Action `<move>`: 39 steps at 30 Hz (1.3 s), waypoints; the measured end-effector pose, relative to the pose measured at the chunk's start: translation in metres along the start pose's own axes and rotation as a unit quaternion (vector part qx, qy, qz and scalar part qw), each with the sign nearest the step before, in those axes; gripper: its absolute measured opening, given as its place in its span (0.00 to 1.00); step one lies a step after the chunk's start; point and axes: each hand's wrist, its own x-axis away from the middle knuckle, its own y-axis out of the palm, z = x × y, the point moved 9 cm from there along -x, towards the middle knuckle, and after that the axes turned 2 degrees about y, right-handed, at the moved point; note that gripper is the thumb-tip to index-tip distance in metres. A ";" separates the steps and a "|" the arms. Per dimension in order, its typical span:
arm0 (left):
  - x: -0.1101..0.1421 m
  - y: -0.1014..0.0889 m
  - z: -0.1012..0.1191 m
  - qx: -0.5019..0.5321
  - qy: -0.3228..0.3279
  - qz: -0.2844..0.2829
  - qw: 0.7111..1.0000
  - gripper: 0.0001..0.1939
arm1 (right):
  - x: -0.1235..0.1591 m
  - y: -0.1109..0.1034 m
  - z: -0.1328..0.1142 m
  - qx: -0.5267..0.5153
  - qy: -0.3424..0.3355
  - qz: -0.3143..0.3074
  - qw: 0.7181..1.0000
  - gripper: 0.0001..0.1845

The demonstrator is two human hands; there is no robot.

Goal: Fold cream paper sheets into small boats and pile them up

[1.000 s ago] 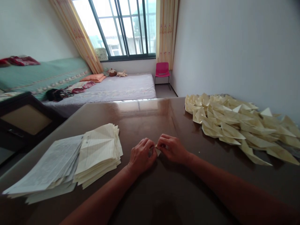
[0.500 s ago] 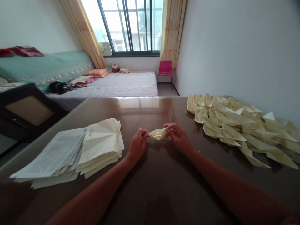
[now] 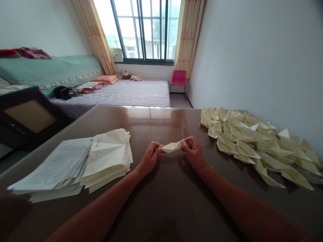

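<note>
A small cream paper boat (image 3: 172, 147) is held just above the brown table, stretched between my two hands. My left hand (image 3: 150, 156) pinches its left tip between thumb and fingers. At the other tip, my right hand (image 3: 193, 151) has a similar closed grip. To the right lies a large heap of folded cream paper boats (image 3: 242, 137). A stack of lined cream paper (image 3: 108, 154), its top sheet creased, rests left of my hands. Beside that stack, further left, is a pile of printed white sheets (image 3: 55, 164).
The glossy brown table (image 3: 161, 201) runs forward to a bed (image 3: 141, 90). A white wall (image 3: 247, 60) borders the right side. A dark cabinet (image 3: 30, 114) stands at the left, and a pink chair (image 3: 179, 78) is by the window.
The paper boat has turned slightly, so its inner opening shows less and its side shows more. Both hands have shifted a little and still hold its tips. The camera view has tilted slightly.
</note>
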 end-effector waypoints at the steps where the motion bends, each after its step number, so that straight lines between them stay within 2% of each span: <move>1: 0.000 0.000 0.001 0.008 0.003 -0.006 1.000 0.18 | 0.002 0.003 -0.004 0.018 -0.018 -0.013 1.000 0.14; 4: -0.001 0.001 0.007 0.023 0.022 -0.041 0.999 0.28 | 0.008 0.013 -0.010 0.070 -0.048 -0.048 0.995 0.11; 7: 0.002 0.015 0.006 0.053 0.014 -0.128 0.990 0.35 | 0.013 0.018 -0.010 0.104 -0.057 -0.058 0.991 0.11; 9: 0.003 0.021 0.005 0.078 0.008 -0.144 0.986 0.40 | 0.016 0.021 -0.011 0.106 -0.056 -0.067 0.991 0.11; 12: 0.001 0.019 0.005 0.080 0.010 -0.094 0.992 0.46 | 0.020 0.028 -0.011 0.078 -0.047 -0.098 0.991 0.10; 16: 0.002 0.019 0.002 0.060 -0.027 -0.074 0.995 0.37 | 0.021 0.034 -0.011 0.066 -0.047 -0.126 0.989 0.09; 22: 0.002 0.019 0.005 0.126 -0.044 -0.080 0.988 0.34 | 0.016 0.029 -0.009 0.068 -0.049 -0.128 0.988 0.09; 26: 0.001 0.012 0.006 0.062 -0.048 -0.050 0.996 0.29 | 0.016 0.030 -0.009 0.061 -0.028 -0.135 0.989 0.10; 32: -0.001 0.000 -0.002 0.021 -0.076 0.008 0.997 0.28 | 0.011 0.028 0.002 -0.017 0.050 -0.108 0.993 0.14; 39: 0.000 -0.004 -0.006 0.003 -0.086 0.055 0.995 0.24 | 0.009 0.020 0.008 -0.047 0.079 -0.058 0.994 0.15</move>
